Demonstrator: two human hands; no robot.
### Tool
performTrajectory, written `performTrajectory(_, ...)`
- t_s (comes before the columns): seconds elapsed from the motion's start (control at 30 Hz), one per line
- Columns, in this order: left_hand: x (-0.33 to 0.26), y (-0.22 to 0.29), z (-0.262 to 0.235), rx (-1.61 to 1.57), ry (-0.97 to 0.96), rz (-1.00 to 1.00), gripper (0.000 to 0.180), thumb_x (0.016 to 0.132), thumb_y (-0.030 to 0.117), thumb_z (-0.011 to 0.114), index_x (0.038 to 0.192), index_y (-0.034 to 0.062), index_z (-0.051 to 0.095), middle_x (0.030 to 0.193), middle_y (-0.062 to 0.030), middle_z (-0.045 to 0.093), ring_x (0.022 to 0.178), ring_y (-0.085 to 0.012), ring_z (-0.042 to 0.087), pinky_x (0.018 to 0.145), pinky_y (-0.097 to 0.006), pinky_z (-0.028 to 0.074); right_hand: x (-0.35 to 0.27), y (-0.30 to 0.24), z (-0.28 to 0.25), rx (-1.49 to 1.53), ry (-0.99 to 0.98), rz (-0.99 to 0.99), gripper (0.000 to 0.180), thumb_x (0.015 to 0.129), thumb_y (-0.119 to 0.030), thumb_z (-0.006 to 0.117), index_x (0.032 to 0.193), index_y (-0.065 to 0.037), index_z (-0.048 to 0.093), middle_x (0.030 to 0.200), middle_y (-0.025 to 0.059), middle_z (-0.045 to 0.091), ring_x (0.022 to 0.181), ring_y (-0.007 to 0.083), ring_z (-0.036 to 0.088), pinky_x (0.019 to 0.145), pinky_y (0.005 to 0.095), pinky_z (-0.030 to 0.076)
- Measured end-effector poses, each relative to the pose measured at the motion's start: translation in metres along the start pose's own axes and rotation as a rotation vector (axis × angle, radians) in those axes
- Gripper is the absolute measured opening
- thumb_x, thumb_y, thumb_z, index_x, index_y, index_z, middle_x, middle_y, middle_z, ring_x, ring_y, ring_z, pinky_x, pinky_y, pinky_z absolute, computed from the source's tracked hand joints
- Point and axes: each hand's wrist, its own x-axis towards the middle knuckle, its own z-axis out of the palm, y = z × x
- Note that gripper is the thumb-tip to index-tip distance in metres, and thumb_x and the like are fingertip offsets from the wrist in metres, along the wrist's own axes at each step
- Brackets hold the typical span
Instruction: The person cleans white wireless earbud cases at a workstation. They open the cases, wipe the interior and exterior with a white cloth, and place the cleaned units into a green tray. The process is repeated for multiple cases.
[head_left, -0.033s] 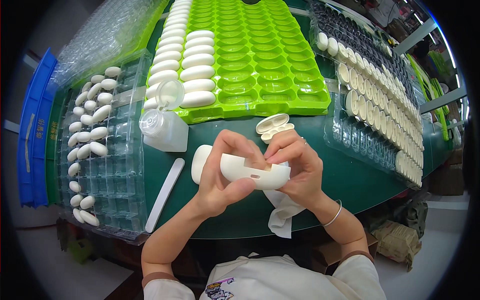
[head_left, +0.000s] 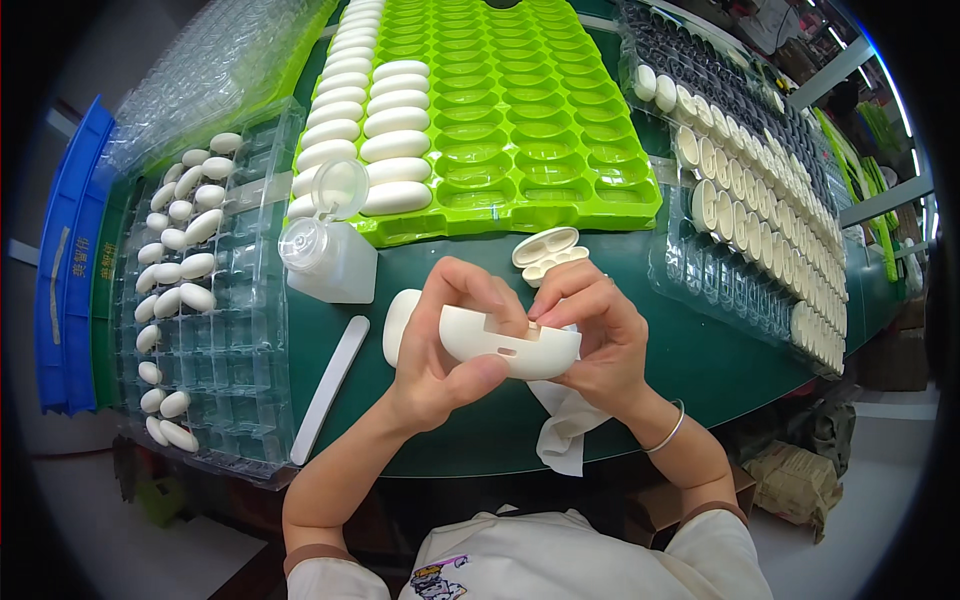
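Both hands [head_left: 520, 335] pinch a smooth white oval shell [head_left: 505, 345].

Green-topped workbench [head_left: 720, 360] above pale floor [head_left: 880, 520], blue crate [head_left: 70, 270] beside.

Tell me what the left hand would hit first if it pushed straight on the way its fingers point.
The left hand is already gripping the white shell. Past that, its fingers point up and right toward the small open white case on the green table, probably first; depth is unclear.
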Motion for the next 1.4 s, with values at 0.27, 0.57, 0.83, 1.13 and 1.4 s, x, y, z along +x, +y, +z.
performTrajectory(0.27,0.005,-0.001,-0.004,0.111,-0.053,0.064,0.039,0.062,-0.001,0.068,0.090,0.0075,0.041,0.079,-0.0039,0.048,0.074,-0.0120,0.046,0.066,-0.024,0.036,0.003,0.000,-0.002,0.086,0.022,-0.102,0.039,0.054,-0.005,0.079,0.086,-0.009,0.057,0.087,0.0062,0.057,0.082,0.0170,0.053,0.073,0.0296,0.042)
performTrajectory(0.57,0.004,-0.006,-0.007,-0.028,-0.012,-0.096,0.036,0.065,0.008,0.067,0.091,0.0082,0.041,0.084,-0.0041,0.048,0.078,-0.0118,0.047,0.068,-0.025,0.038,0.002,-0.003,-0.004,0.105,0.023,-0.088,0.036,0.056,-0.007,0.078,0.086,-0.009,0.057,0.088,0.0070,0.056,0.083,0.0163,0.052,0.074,0.0293,0.041)
performTrajectory(0.83,0.001,-0.010,-0.008,-0.373,0.012,-0.436,0.036,0.080,0.031,0.053,0.103,0.0043,0.044,0.094,-0.0088,0.052,0.072,-0.0152,0.049,0.065,-0.029,0.042,-0.002,-0.007,-0.005,0.586,-0.024,0.320,0.017,0.082,-0.021,0.056,0.086,-0.004,0.055,0.088,0.0060,0.054,0.084,0.0139,0.050,0.080,0.0300,0.037)
performTrajectory(1.13,0.011,-0.011,0.000,-0.409,0.103,-0.422,0.043,0.090,0.027,0.038,0.120,-0.0030,0.040,0.098,-0.0105,0.052,0.076,-0.0170,0.051,0.070,-0.032,0.044,0.004,0.005,-0.014,1.072,0.157,0.777,0.030,0.092,-0.030,0.035,0.100,-0.004,0.047,0.098,0.0084,0.053,0.091,0.0178,0.051,0.087,0.0370,0.036)
performTrajectory(1.4,0.005,0.000,-0.002,0.003,0.401,-0.350,0.033,0.090,0.023,0.044,0.106,-0.0038,0.052,0.095,-0.0106,0.059,0.074,-0.0145,0.059,0.069,-0.027,0.050,0.007,0.000,0.013,0.013,0.240,0.149,0.052,0.075,-0.017,0.064,0.117,-0.005,0.036,0.112,0.0121,0.046,0.103,0.0222,0.047,0.085,0.0328,0.041)
